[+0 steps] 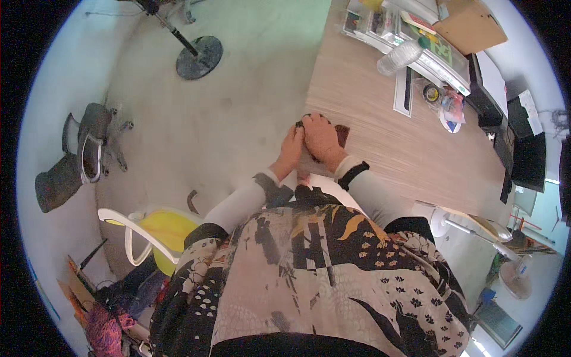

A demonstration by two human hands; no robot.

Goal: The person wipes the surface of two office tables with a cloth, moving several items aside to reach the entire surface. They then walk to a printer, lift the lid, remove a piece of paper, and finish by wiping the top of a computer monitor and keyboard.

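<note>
My right hand (322,137) is curled over a flat dark reddish-brown object (342,135) at the left edge of the wood-grain table (379,147). Part of that object sticks out to the right of the hand; the rest is covered, so its kind cannot be told. Pressed against the right hand's side is my left hand (291,146), just off the table's edge. Its fingertips meet the right hand's fingers near a small dark patch. Whether the left hand also grips the object is hidden.
On the table stand a clear plastic bottle (400,57), a roll of tape (431,93), a plastic organiser (439,67) and a cardboard box (470,26). A yellow chair with a white frame (167,230) is at my left. Farther off are a black office chair (60,180) and a round stand base (199,58).
</note>
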